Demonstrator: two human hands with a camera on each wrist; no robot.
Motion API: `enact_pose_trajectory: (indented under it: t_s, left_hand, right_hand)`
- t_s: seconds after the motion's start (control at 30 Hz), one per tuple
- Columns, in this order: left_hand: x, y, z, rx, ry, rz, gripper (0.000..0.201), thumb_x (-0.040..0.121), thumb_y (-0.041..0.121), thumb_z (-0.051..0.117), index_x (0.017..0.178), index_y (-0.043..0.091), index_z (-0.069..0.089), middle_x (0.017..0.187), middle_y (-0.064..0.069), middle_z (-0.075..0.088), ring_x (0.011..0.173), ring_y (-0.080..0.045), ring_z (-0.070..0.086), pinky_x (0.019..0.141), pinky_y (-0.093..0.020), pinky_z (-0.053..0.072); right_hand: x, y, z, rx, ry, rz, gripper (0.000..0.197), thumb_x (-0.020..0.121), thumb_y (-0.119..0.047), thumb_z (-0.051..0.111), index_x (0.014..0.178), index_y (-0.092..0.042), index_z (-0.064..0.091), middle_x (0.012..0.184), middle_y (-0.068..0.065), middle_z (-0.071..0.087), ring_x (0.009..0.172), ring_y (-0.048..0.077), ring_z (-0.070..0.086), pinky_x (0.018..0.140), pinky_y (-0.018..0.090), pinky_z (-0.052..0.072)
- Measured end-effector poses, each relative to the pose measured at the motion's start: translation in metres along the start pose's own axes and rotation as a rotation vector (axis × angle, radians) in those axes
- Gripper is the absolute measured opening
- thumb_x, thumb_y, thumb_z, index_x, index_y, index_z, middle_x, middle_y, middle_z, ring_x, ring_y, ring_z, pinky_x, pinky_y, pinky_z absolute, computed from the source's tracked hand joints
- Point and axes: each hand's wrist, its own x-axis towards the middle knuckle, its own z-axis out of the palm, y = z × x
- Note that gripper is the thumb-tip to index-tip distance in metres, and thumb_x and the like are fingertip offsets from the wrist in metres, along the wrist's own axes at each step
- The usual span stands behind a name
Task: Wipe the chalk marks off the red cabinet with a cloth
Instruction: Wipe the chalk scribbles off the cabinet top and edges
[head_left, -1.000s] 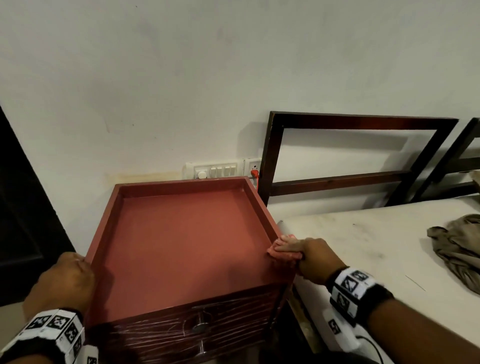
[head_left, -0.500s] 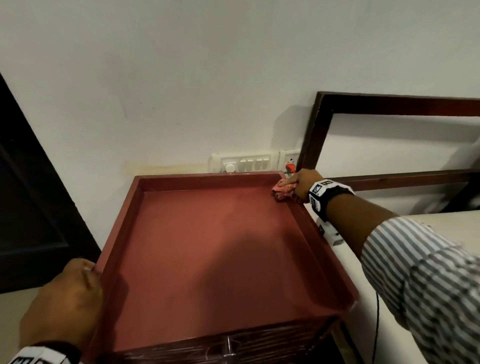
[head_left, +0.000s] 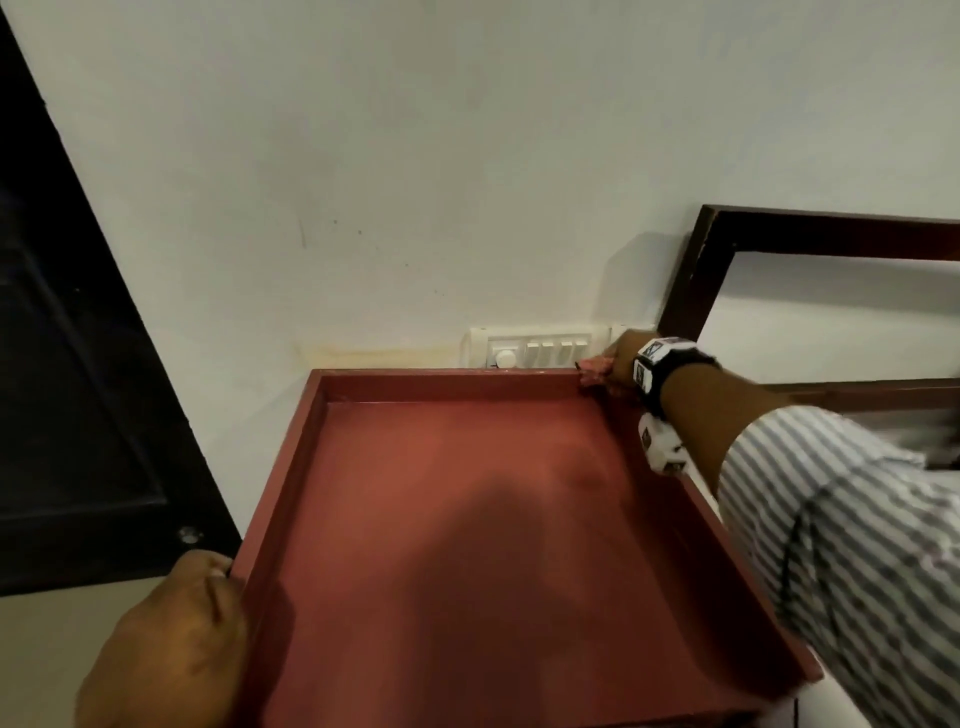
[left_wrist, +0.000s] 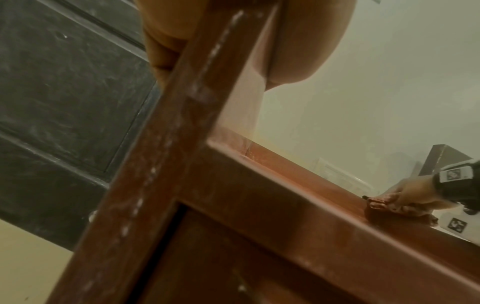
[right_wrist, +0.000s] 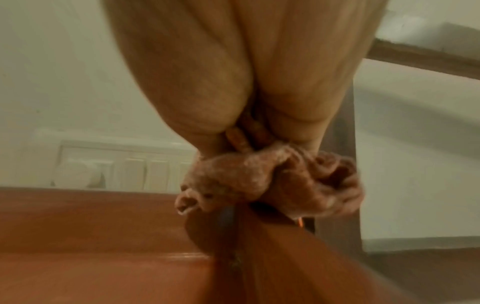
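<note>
The red cabinet (head_left: 467, 545) has a sunken top with a raised rim and stands against the white wall. My right hand (head_left: 618, 358) grips a crumpled pinkish cloth (head_left: 592, 371) and presses it on the rim's far right corner; the cloth (right_wrist: 272, 183) is bunched under my fingers. The left wrist view shows that hand (left_wrist: 405, 195) with the cloth (left_wrist: 384, 205) on the rim. My left hand (head_left: 171, 644) grips the cabinet's near left corner, thumb and fingers (left_wrist: 161, 55) either side of the rim. White chalky smears streak the cabinet's left post (left_wrist: 155, 164).
A white switch panel (head_left: 535, 348) sits on the wall just behind the cabinet's back rim. A dark wooden frame (head_left: 810, 234) leans on the wall at right. A black door (head_left: 67, 364) stands at left, close to the cabinet's side.
My right hand slid the cloth along the right rim from the near corner to the far right corner. The view moved closer and leftward. My left hand kept its hold.
</note>
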Motion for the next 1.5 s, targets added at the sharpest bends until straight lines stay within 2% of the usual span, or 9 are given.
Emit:
enact_pose_trajectory:
  t_s: [0.07,0.17,0.27,0.43,0.57,0.93,1.1,1.27,1.5]
  left_hand:
    - [0.000,0.005,-0.001,-0.034,-0.004,-0.010,0.021,0.103,0.028,0.042,0.092,0.025,0.060,0.081,-0.009,0.065,0.081,-0.034,0.062,0.081,-0.040,0.049]
    - [-0.001,0.007,0.000,-0.029,-0.001,-0.004,0.021,0.105,0.029,0.039,0.100,0.025,0.060,0.083,-0.005,0.060,0.079,-0.030,0.058,0.076,-0.037,0.043]
    - [-0.003,0.008,-0.002,-0.042,0.005,-0.004,0.024,0.106,0.031,0.037,0.101,0.025,0.060,0.079,-0.001,0.058,0.075,-0.025,0.057,0.073,-0.036,0.043]
    - [-0.006,0.009,-0.006,-0.032,0.009,0.026,0.026,0.107,0.032,0.033,0.098,0.026,0.057,0.078,0.004,0.055,0.076,-0.023,0.057,0.073,-0.037,0.045]
    - [-0.008,0.008,-0.009,-0.069,0.009,0.029,0.024,0.107,0.029,0.036,0.097,0.023,0.057,0.075,0.009,0.050,0.075,-0.022,0.054,0.072,-0.035,0.042]
    - [0.000,-0.002,-0.002,-0.082,-0.002,0.058,0.025,0.108,0.033,0.034,0.090,0.028,0.051,0.080,0.008,0.059,0.069,-0.009,0.057,0.063,-0.030,0.046]
    - [0.002,-0.004,-0.004,-0.106,-0.004,0.061,0.024,0.108,0.036,0.029,0.096,0.031,0.050,0.086,0.012,0.058,0.074,-0.006,0.056,0.062,-0.023,0.042]
    - [0.004,-0.009,0.001,-0.120,-0.023,0.031,0.020,0.108,0.036,0.032,0.101,0.031,0.051,0.091,0.011,0.060,0.085,-0.014,0.065,0.079,-0.033,0.059]
    - [0.006,-0.009,-0.004,-0.132,-0.062,0.024,0.025,0.109,0.034,0.030,0.110,0.027,0.053,0.100,0.010,0.057,0.090,-0.013,0.059,0.074,-0.027,0.043]
  right_hand:
    - [0.002,-0.009,0.010,0.065,-0.018,0.016,0.040,0.093,-0.017,0.064,0.129,-0.003,0.061,0.128,0.015,0.061,0.120,0.031,0.057,0.043,0.001,0.035]
    - [0.010,-0.026,0.015,0.152,-0.026,0.140,0.029,0.090,-0.036,0.065,0.107,-0.015,0.075,0.111,0.010,0.071,0.103,0.025,0.067,0.070,0.015,0.050]
    - [0.008,-0.040,0.019,0.186,0.049,0.117,0.018,0.089,-0.024,0.061,0.095,-0.017,0.077,0.105,0.007,0.074,0.100,0.026,0.069,0.085,0.028,0.054]
    - [0.003,-0.089,0.021,0.150,0.068,-0.020,0.020,0.076,-0.017,0.056,0.078,-0.014,0.075,0.088,0.002,0.075,0.088,0.024,0.070,0.077,0.030,0.056]
    - [-0.007,-0.116,0.017,0.108,0.103,0.004,0.008,0.078,-0.017,0.070,0.085,-0.014,0.068,0.100,0.008,0.071,0.093,0.028,0.068,0.068,0.026,0.047]
    - [-0.019,-0.187,0.019,0.065,0.137,-0.022,0.055,0.060,-0.011,0.072,0.113,-0.009,0.060,0.113,0.013,0.065,0.101,0.033,0.067,0.080,0.038,0.056]
    - [-0.006,-0.207,0.026,0.142,0.228,-0.025,0.025,0.088,-0.022,0.062,0.106,-0.005,0.062,0.113,0.021,0.062,0.100,0.038,0.064,0.074,0.033,0.048]
    - [-0.006,-0.239,0.031,0.195,0.231,-0.009,0.026,0.088,-0.027,0.065,0.101,-0.005,0.064,0.110,0.020,0.065,0.096,0.037,0.067,0.075,0.034,0.052]
    - [-0.014,-0.333,0.012,0.316,0.197,-0.204,0.010,0.087,-0.013,0.062,0.092,-0.005,0.067,0.104,0.017,0.069,0.091,0.033,0.068,0.064,0.026,0.045]
